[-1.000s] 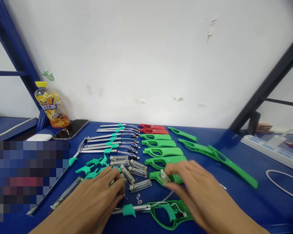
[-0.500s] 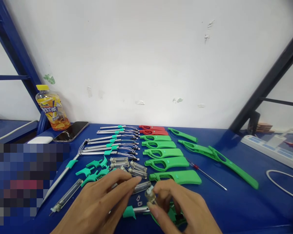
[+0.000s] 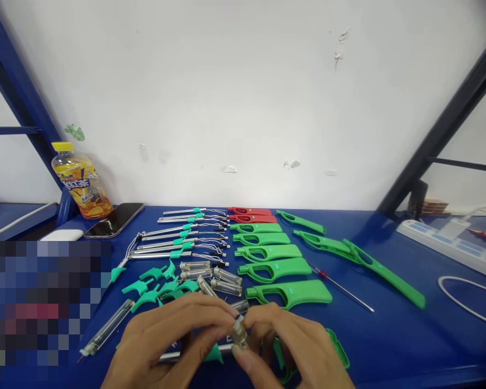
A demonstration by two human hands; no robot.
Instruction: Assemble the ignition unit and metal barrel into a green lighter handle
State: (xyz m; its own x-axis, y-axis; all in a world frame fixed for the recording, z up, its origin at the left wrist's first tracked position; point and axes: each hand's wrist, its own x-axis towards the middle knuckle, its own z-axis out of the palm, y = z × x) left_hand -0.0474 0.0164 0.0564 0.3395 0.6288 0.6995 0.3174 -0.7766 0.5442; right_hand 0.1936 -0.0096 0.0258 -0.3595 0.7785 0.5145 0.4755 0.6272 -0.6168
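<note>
My right hand [image 3: 295, 340] pinches a clear lighter fuel tank [image 3: 240, 334] between thumb and fingers, its pale valve end tipped up. The fingertips of my left hand [image 3: 178, 335] are closed at that valve end; any smaller part between them is hidden. Below my hands lies a metal lighter tube [image 3: 227, 350] with a teal trigger [image 3: 214, 354], partly covered. A green lighter shell [image 3: 338, 348] shows behind my right hand. Several more clear fuel tanks [image 3: 227, 286] and loose teal triggers [image 3: 148, 297] lie just beyond my left hand.
Metal lighter tubes with wires [image 3: 178, 235] are lined up left of the green handles [image 3: 287, 292] and red handles [image 3: 251, 219]. A screwdriver [image 3: 344, 289] lies at right, near a power strip [image 3: 449, 237]. A drink bottle [image 3: 83, 186] and a phone [image 3: 115, 220] stand back left.
My left hand has moved right, bringing its fingertips to the valve end of the fuel tank. My right hand has shifted slightly left with the tank. The view has shifted slightly.
</note>
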